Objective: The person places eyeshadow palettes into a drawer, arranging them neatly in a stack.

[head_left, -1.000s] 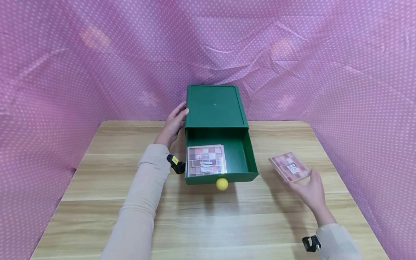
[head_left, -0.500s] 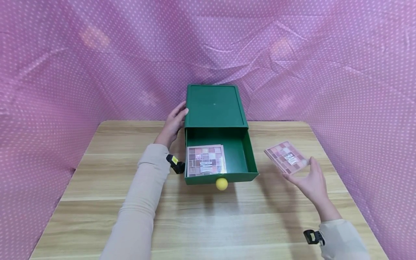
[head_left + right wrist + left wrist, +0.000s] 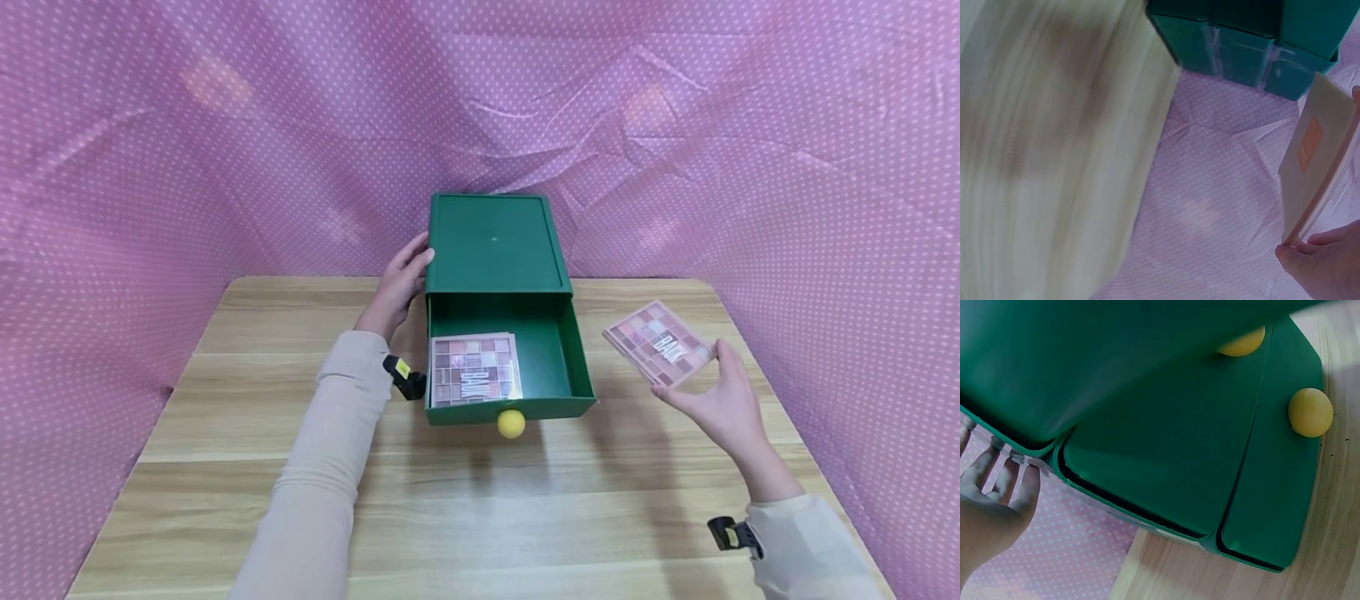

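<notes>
Two bare hands: the right hand [image 3: 726, 415] pinches the held palette [image 3: 658, 343] at its near side, thumb at one edge and fingers at another; the left hand [image 3: 398, 287] lies with relaxed fingers against the side of the green drawer chest [image 3: 491, 250], thumb at its top edge.
Held palette: off the table, tilted, right of the chest and apart from it. Over the last second it has moved farther from the person and slightly leftward; the left hand has stayed put. I'd judge it in mid-carry, outside the drawer.
Palette faces: thin and rectangular, a grid of pink, mauve and brown squares under white lettering; the right wrist view shows a pale, smooth back with an orange patch [image 3: 1310, 144].
Top drawer [image 3: 558, 408]: pulled out, thin-walled and plastic-looking. A matching eyeshadow palette [image 3: 474, 371] lies flat in its left front corner, unchanged, its cover glossy.
Yellow knob [image 3: 512, 424]: round, matte, on the drawer front; the lower knob [image 3: 1310, 412] resembles it.
Table [image 3: 202, 467]: pale, streaky wood grain.
Curtain [image 3: 480, 108]: pink, white-dotted, creased cloth.
</notes>
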